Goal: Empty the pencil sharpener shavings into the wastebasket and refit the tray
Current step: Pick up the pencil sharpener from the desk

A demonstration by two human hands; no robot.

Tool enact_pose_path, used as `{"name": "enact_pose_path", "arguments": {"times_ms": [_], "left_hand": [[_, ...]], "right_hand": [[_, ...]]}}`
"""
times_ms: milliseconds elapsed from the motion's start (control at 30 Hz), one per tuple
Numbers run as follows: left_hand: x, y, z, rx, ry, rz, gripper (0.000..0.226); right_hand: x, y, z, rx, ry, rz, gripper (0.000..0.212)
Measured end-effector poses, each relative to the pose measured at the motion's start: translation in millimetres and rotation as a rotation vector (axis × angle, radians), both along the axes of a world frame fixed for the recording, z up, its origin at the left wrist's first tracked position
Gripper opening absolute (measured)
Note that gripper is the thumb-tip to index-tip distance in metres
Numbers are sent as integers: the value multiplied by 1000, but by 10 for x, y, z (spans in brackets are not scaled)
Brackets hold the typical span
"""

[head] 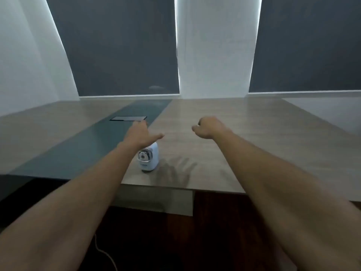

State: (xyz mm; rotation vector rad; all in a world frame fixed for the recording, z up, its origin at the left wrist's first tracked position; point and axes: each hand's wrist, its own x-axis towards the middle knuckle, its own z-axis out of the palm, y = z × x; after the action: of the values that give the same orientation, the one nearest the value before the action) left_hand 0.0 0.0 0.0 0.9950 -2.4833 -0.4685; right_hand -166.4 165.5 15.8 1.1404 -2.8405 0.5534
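A small white and pale blue pencil sharpener [148, 159] stands upright on the wooden table [224, 153], close to its near edge. My left hand [139, 134] hovers just above and behind it, fingers spread and thumb out to the right, holding nothing. My right hand [210, 127] hangs over the table to the right of the sharpener, its fingers curled down and away from me; nothing shows in it. The sharpener's tray looks seated in its body. No wastebasket is in view.
A dark glass strip [93, 145] runs down the table's left part, with a flat black hatch [128, 118] set in it. Two dark window blinds fill the wall behind. Dark floor lies below the table edge, with a thin white cable [105, 253] on it.
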Motion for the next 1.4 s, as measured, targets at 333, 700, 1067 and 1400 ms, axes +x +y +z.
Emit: {"name": "enact_pose_path", "arguments": {"times_ms": [333,700,1067,1400], "left_hand": [[209,-97,-779,268,340,144,70],[-113,-8,-684,1099,785,93,36],[-662,389,-610,1059,693,-189,37],[-868,594,-729,1004,561,-359,37]], "right_hand": [[310,-72,-603,-94,-227,79,52],[356,-83,-545,-330,-750,164,55],[158,102,-562,-516,-982,106,63],[-333,669,-808,-687,-1096,64,47]]}}
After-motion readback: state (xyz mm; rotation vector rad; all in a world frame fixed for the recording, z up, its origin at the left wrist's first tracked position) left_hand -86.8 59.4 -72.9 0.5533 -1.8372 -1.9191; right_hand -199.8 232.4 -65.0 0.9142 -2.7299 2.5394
